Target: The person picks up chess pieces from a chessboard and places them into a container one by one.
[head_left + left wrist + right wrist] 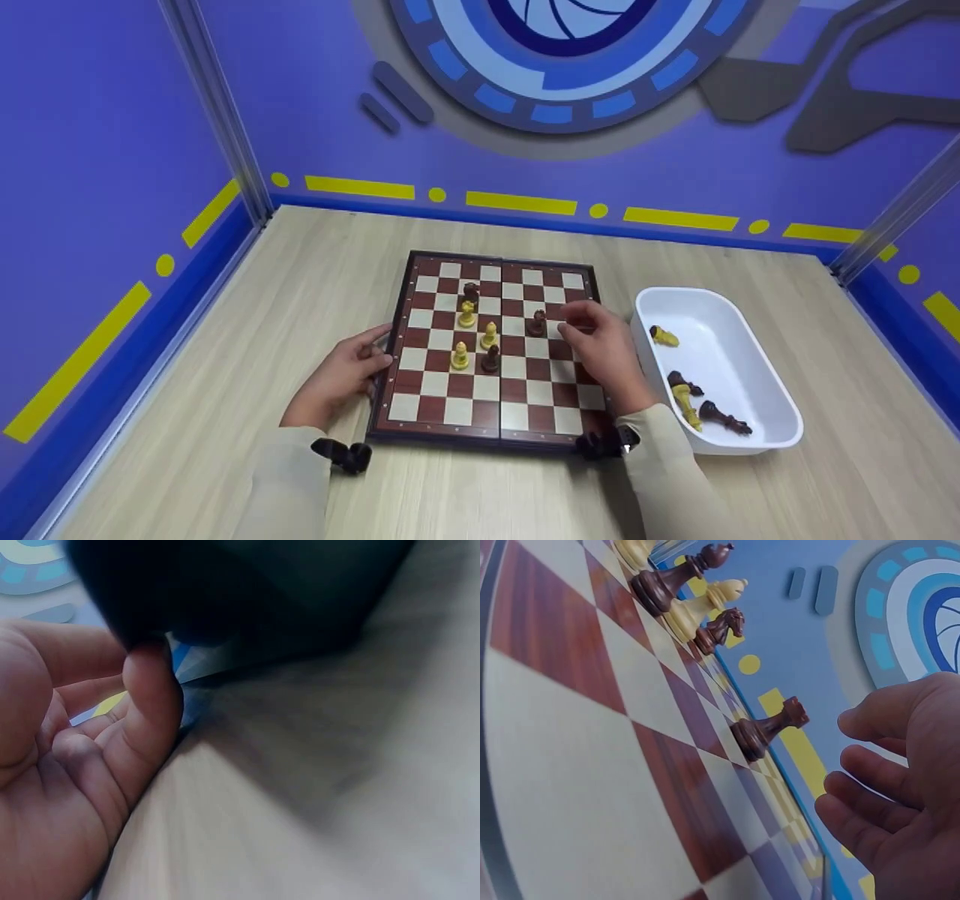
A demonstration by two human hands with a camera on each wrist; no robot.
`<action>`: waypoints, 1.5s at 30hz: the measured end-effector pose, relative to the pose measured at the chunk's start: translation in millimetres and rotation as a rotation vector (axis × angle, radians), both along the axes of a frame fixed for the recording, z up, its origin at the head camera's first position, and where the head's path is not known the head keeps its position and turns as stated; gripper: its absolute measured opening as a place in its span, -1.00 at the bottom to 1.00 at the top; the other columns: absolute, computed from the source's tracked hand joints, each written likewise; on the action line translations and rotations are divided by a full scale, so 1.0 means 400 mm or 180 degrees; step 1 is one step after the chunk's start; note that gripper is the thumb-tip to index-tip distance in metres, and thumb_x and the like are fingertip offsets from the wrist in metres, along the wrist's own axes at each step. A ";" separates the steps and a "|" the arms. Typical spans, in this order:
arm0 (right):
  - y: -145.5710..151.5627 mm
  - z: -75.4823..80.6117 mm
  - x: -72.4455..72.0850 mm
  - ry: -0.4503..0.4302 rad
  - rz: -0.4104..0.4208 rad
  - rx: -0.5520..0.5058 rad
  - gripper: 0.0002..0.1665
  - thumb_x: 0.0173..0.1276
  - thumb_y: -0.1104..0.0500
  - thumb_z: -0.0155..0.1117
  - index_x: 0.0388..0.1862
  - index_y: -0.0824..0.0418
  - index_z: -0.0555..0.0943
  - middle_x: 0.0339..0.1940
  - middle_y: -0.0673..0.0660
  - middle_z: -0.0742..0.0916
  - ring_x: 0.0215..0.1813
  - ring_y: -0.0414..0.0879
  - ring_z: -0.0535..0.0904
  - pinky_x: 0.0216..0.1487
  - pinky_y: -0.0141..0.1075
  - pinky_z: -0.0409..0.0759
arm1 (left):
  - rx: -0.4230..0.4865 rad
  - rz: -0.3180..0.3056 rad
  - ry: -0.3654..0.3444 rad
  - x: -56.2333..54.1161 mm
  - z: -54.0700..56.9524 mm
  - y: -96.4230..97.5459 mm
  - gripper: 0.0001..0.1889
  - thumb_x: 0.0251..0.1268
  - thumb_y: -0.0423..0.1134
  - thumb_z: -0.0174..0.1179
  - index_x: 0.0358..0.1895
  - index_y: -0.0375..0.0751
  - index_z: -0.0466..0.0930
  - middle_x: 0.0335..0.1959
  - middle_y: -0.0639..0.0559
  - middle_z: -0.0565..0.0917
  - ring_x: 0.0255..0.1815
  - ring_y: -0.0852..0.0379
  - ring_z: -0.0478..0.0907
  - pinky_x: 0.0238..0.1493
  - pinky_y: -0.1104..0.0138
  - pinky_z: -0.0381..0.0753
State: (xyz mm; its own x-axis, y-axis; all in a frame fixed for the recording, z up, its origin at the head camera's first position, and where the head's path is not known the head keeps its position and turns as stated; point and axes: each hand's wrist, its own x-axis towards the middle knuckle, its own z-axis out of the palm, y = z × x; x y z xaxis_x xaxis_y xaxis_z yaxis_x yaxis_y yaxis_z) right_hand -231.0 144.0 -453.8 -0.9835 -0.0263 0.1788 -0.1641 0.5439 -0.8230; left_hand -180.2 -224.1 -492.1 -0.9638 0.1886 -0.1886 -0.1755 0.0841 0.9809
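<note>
The left hand (337, 371) stands on its side at the left edge of the hinged chessboard with glossy red-brown and cream squares (544, 416), its thumb touching the dark rim and its fingers loosely bent, relaxed rather than gripping; the right hand (607, 352) hangs over the board's right side, wrist angled inward, its fingers (881, 776) gently curved, spread and holding nothing; just beside its fingertips, apart from them, the dark brown, crenellated rook with a polished finish (536, 323) stands upright on the board.

Left of the rook stand a dark brown horse-headed knight (470, 292), a dark brown round-headed bishop (491, 358) and two pale yellow bishops, one nearer (460, 355) and one farther (490, 336); a smooth white tray with rounded corners (724, 352) sits right of the board, dark and yellow pieces lying inside; the surface (337, 244) shows pale wood grain; beige sleeves (289, 472) cover both forearms.
</note>
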 end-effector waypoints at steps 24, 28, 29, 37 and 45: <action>-0.053 -0.030 -0.024 -0.0117 0.0071 -0.0113 -0.61 0.25 0.17 0.37 0.06 0.21 0.61 -0.07 0.14 0.73 0.02 -0.03 0.65 0.03 -0.19 0.61 | 0.0010 0.0115 -0.0014 -0.002 -0.002 0.005 -0.36 0.38 -0.45 0.07 0.50 -0.14 0.16 -0.34 0.05 0.42 -0.62 0.25 0.39 -0.64 0.42 0.51; -0.061 -0.031 -0.028 -0.0105 0.0108 -0.0156 -0.60 0.26 0.19 0.36 0.07 0.23 0.61 -0.07 0.13 0.73 0.03 -0.03 0.65 0.07 -0.15 0.61 | 0.0004 0.0058 0.0008 -0.003 -0.002 0.002 -0.36 0.39 -0.45 0.06 0.50 -0.16 0.14 -0.34 0.06 0.42 -0.61 0.25 0.43 -0.64 0.42 0.54; -0.063 -0.031 -0.029 -0.0104 0.0113 -0.0176 -0.61 0.25 0.19 0.37 0.06 0.23 0.61 -0.08 0.13 0.73 0.03 -0.03 0.65 0.07 -0.15 0.61 | 0.0013 0.0039 0.0008 -0.004 -0.001 0.002 -0.36 0.39 -0.45 0.06 0.51 -0.17 0.13 -0.35 0.06 0.42 -0.60 0.25 0.44 -0.64 0.41 0.55; -0.076 -0.037 -0.037 -0.0110 0.0032 -0.0131 -0.66 0.23 0.24 0.37 0.01 0.23 0.65 -0.14 0.13 0.74 -0.02 -0.04 0.65 0.04 -0.19 0.56 | 0.0064 -0.0012 0.0017 -0.002 0.001 0.000 -0.36 0.40 -0.45 0.05 0.51 -0.21 0.10 -0.36 0.06 0.43 -0.59 0.26 0.49 -0.63 0.41 0.57; -0.079 -0.044 -0.041 -0.0082 0.0000 -0.0108 -0.69 0.25 0.28 0.33 -0.01 0.24 0.65 -0.14 0.15 0.75 -0.04 -0.03 0.65 0.04 -0.21 0.55 | 0.0050 0.0026 0.0017 0.000 -0.002 -0.003 -0.36 0.39 -0.45 0.07 0.51 -0.21 0.12 -0.35 0.06 0.44 -0.59 0.26 0.48 -0.63 0.43 0.56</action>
